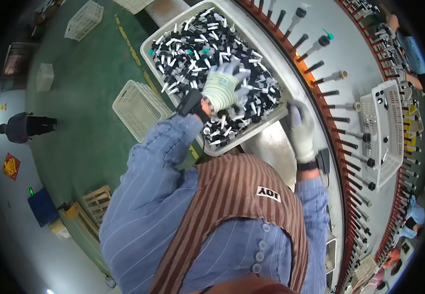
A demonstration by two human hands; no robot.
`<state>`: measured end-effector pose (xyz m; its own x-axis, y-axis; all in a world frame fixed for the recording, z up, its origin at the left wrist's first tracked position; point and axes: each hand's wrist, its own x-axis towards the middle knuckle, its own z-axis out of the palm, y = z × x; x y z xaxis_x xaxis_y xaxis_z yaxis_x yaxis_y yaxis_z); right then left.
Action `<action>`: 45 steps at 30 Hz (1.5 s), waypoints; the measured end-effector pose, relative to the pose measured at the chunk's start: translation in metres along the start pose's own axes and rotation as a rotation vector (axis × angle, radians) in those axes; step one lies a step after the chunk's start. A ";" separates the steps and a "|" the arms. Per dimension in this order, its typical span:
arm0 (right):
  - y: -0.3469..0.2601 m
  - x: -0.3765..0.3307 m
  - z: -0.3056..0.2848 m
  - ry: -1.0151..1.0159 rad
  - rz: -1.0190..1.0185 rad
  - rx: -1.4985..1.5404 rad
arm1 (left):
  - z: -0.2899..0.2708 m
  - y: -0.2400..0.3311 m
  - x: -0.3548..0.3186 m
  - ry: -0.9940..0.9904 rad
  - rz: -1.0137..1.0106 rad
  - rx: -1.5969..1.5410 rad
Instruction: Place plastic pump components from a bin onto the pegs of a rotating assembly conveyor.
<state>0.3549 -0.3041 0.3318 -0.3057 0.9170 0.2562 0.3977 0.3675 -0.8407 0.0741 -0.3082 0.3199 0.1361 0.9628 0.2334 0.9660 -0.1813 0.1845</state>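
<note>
- The heap of small black-and-white plastic parts (pixel 193 46) fills the white tray (pixel 149 55) in front of me, up at about twelve o'clock from my chest; a few green pieces are mixed in. I'd judge they are piled loose so I can scoop from any spot.
- My left hand (pixel 223 84), in a pale knit glove, lies on the heap near the tray's middle. Its fingers (pixel 237 73) are spread and slightly curled, pressing down among the parts. I cannot tell whether any piece is actually pinched beneath them.
- My right hand (pixel 301 128), also gloved, sits at about four o'clock from the left one, just off the tray's near right corner. The fingers are bent loosely toward the tray edge; whether they grip anything I cannot tell, since the back of the glove hides the palm.
- The tray rests tilted against the grey round table (pixel 349 44), probably so the parts stay within easy reach of both hands.
- Along the table's orange rim (pixel 320 98), at two to four o'clock, a row of black pegs (pixel 342 132) stands out; some carry fitted pieces.
- A white slotted basket (pixel 386 132) lies on the table at three o'clock.
- White crates (pixel 139 110) stand on the green floor (pixel 75 122) at nine o'clock, and a person (pixel 26 126) stands well apart beyond them.
</note>
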 end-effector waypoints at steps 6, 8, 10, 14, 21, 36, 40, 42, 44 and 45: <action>-0.010 0.030 0.027 -0.186 0.088 -0.106 | -0.024 0.056 -0.082 -0.128 0.169 -0.092; -0.010 0.027 0.033 -0.259 0.091 -0.222 | -0.035 0.057 -0.100 0.064 0.166 -0.160; -0.016 0.021 0.040 -0.383 0.047 -0.446 | -0.057 0.051 -0.111 0.077 0.059 -0.213; -0.002 -0.013 0.060 -0.565 0.047 -0.639 | -0.069 0.041 -0.123 0.193 -0.153 -0.237; 0.009 -0.052 0.006 -0.535 0.217 -0.344 | -0.020 0.081 -0.073 -0.087 0.155 0.029; 0.074 -0.173 -0.086 -0.123 0.418 0.891 | 0.051 0.174 -0.048 -0.508 0.391 0.358; 0.089 -0.206 -0.107 -0.031 0.455 1.069 | 0.068 0.188 -0.050 -0.475 0.372 0.317; 0.104 -0.217 -0.120 -0.082 0.419 1.126 | 0.069 0.186 -0.056 -0.413 0.342 0.191; 0.102 -0.232 -0.143 -0.018 0.398 1.043 | 0.041 0.220 -0.054 -0.502 0.059 -0.086; 0.100 -0.237 -0.154 -0.032 0.423 1.028 | 0.036 0.229 -0.058 -0.455 0.069 -0.195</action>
<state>0.6002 -0.4609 0.2606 -0.3433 0.9280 -0.1447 -0.4265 -0.2913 -0.8563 0.2955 -0.3980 0.3140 0.3223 0.9292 -0.1808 0.8981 -0.2398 0.3686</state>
